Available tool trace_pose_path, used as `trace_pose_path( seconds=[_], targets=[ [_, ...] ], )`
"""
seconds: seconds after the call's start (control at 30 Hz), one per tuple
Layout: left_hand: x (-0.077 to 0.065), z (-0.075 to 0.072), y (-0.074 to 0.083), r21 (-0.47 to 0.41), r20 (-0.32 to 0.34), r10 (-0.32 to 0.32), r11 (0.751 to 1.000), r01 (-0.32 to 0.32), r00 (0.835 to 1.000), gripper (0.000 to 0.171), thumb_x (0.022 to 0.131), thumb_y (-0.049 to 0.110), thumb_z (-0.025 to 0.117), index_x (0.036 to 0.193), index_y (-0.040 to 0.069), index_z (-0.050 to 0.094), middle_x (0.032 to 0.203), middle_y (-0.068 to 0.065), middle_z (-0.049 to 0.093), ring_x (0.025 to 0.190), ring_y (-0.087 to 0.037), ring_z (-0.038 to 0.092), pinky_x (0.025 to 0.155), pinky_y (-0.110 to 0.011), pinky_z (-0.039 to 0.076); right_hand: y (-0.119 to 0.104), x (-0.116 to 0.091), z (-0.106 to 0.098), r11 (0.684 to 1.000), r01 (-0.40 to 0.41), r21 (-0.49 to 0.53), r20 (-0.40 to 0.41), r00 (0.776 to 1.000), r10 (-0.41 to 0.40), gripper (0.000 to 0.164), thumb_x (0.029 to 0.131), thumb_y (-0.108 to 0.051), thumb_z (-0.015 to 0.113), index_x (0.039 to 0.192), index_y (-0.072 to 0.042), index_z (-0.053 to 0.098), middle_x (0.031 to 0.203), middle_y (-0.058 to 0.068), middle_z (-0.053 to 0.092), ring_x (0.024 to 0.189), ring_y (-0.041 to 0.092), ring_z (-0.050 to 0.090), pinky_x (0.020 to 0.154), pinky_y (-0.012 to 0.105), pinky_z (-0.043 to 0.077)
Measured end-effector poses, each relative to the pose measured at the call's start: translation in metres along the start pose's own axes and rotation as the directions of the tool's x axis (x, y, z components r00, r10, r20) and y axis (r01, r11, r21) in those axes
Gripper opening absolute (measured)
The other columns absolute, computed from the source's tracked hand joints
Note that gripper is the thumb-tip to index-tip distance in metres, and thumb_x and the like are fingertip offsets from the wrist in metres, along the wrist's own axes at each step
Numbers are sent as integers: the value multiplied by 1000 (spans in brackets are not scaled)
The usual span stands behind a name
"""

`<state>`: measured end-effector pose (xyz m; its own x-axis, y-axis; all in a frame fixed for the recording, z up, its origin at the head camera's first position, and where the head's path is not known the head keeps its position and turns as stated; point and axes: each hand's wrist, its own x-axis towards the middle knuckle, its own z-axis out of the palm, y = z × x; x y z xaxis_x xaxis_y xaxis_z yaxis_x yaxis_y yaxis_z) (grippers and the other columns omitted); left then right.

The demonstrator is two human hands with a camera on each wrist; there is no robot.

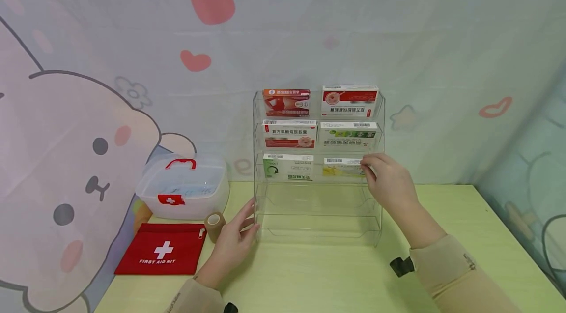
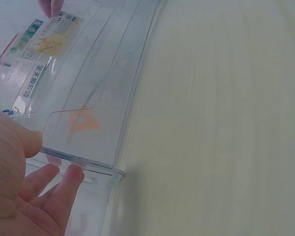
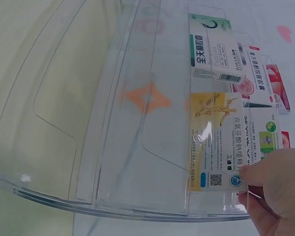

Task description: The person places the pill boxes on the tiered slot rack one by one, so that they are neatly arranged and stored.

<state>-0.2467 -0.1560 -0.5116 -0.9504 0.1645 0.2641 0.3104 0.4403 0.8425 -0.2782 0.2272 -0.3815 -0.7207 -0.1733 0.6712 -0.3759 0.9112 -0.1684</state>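
A clear acrylic tiered rack (image 1: 318,227) stands on the table, with medicine boxes in its upper three tiers. My right hand (image 1: 391,180) pinches the right end of a yellow-and-white medicine box (image 3: 216,142), which sits in the third tier from the top. Left of that box is a green-and-white medicine box (image 1: 288,167). My left hand (image 1: 234,239) grips the rack's left side edge, thumb on one face and fingers on the other in the left wrist view. Above are a red-and-white box (image 1: 290,134), a green-banded box (image 1: 348,136), an orange-red box (image 1: 286,103) and another red-and-white box (image 1: 349,101).
Left of the rack stand a translucent case (image 1: 185,207) with a red handle and a brown bandage roll (image 1: 215,226). A red first aid pouch (image 1: 161,249) lies in front of them. A patterned cloth (image 1: 283,23) hangs behind the table (image 1: 318,278).
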Motion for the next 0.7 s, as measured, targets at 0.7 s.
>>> trace_pose_path(
  seconds=[0.7],
  targets=[
    [-1, -11, 16, 190, -79, 147, 973, -130, 986, 75, 95, 17, 73, 159, 27, 35, 155, -7, 52, 128, -31, 65, 98, -38, 60, 1, -16, -2, 988, 48, 146, -75, 996, -38, 30, 89, -17, 79, 117, -9, 73, 123, 11, 74, 114, 33, 71, 93, 52, 61]
  ],
)
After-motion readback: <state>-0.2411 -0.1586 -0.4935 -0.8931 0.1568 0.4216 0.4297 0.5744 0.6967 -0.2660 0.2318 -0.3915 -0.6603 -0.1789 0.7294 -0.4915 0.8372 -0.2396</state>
